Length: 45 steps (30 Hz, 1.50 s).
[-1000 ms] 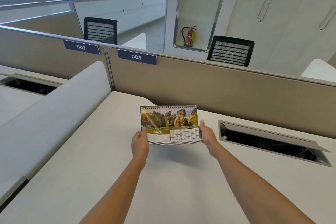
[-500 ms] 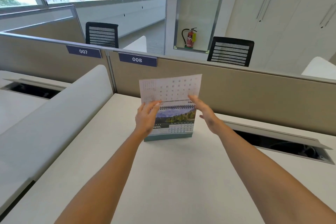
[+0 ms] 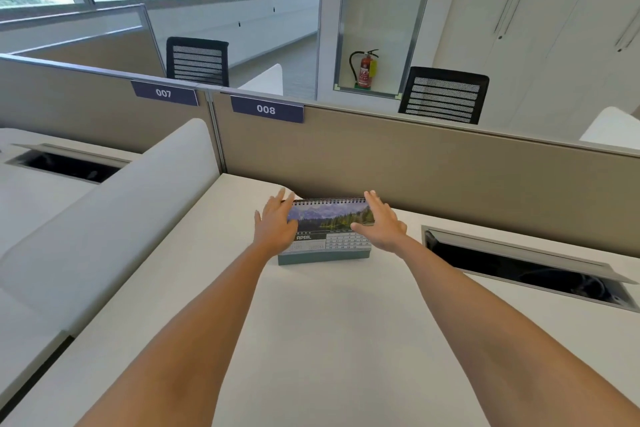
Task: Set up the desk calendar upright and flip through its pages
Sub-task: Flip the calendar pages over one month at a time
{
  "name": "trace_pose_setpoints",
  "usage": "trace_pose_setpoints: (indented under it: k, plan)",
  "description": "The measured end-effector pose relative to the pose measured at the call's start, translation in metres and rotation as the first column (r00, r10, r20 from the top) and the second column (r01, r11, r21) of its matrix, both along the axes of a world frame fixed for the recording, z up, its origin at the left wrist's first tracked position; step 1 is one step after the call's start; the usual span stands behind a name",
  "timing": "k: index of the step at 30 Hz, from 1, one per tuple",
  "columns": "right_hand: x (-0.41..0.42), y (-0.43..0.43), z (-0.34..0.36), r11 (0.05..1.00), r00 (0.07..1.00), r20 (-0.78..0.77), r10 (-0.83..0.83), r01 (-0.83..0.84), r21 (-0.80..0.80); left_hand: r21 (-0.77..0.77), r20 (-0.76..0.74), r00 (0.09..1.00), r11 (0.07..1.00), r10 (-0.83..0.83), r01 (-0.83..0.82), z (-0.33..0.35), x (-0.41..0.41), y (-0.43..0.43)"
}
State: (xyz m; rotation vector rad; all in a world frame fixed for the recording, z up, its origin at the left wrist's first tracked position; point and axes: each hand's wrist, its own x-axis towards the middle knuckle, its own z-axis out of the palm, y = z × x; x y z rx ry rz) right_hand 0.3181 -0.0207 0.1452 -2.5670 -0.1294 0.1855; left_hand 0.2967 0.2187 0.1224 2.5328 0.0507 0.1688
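A spiral-bound desk calendar (image 3: pixel 329 229) stands upright on the white desk (image 3: pixel 311 340), close to the beige partition. Its front page shows a mountain and forest photo with the word APRIL and a date grid. My left hand (image 3: pixel 275 225) is at the calendar's left edge with fingers spread, the fingertips near the top spiral. At the right edge, my right hand (image 3: pixel 379 225) has flat, spread fingers and partly covers the page. Neither hand grips anything; whether they touch the calendar is unclear.
A beige partition (image 3: pixel 433 166) with labels 007 and 008 runs behind the calendar. An open cable hatch (image 3: pixel 526 267) lies in the desk to the right. A white curved divider (image 3: pixel 114 218) borders the left side. Two black chairs and a fire extinguisher stand beyond.
The March page was lifted and flipped over the back, so April now faces me. Both hands let go of the page and came down to the calendar's sides.
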Motion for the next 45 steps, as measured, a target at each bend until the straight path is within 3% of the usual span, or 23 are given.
trace_pose_setpoints:
  k: [2, 5, 7, 10, 19, 27, 38, 45]
  plan:
    - [-0.004, 0.0, -0.005, 0.996, 0.997, 0.035, -0.067, 0.065, 0.059, -0.221, 0.014, 0.993, 0.969, 0.115, -0.109, -0.01, -0.004, -0.001]
    - [-0.01, -0.003, -0.019, 0.951, 0.98, -0.072, -0.186, 0.198, 0.236, -0.486, -0.159, 0.964, 0.833, 0.213, -0.264, -0.024, -0.013, -0.002]
    - [-0.012, -0.005, -0.03, 0.895, 0.957, -0.203, -0.206, 0.268, 0.356, -0.554, -0.256, 0.952, 0.783, 0.165, -0.284, -0.034, -0.02, -0.004]
    - [-0.015, -0.007, -0.044, 0.86, 0.922, -0.33, -0.2, 0.327, 0.392, -0.608, -0.336, 0.938, 0.742, 0.083, -0.283, -0.044, -0.03, -0.006]
    - [-0.025, 0.007, -0.057, 0.828, 0.901, -0.41, -0.142, 0.335, 0.45, -0.638, -0.293, 0.955, 0.735, 0.042, -0.228, -0.067, -0.036, -0.017]
    - [-0.028, 0.003, -0.048, 0.806, 0.914, -0.348, -0.211, 0.364, 0.466, -0.647, -0.23, 0.968, 0.727, 0.099, -0.228, -0.063, -0.043, -0.029]
    - [-0.029, 0.001, -0.048, 0.755, 0.887, -0.432, -0.162, 0.393, 0.525, -0.677, -0.254, 0.961, 0.69, 0.111, -0.259, -0.062, -0.043, -0.026]
    - [-0.034, -0.012, -0.05, 0.722, 0.875, -0.409, -0.26, 0.458, 0.519, -0.62, -0.297, 0.937, 0.708, 0.186, -0.337, -0.061, -0.047, -0.023]
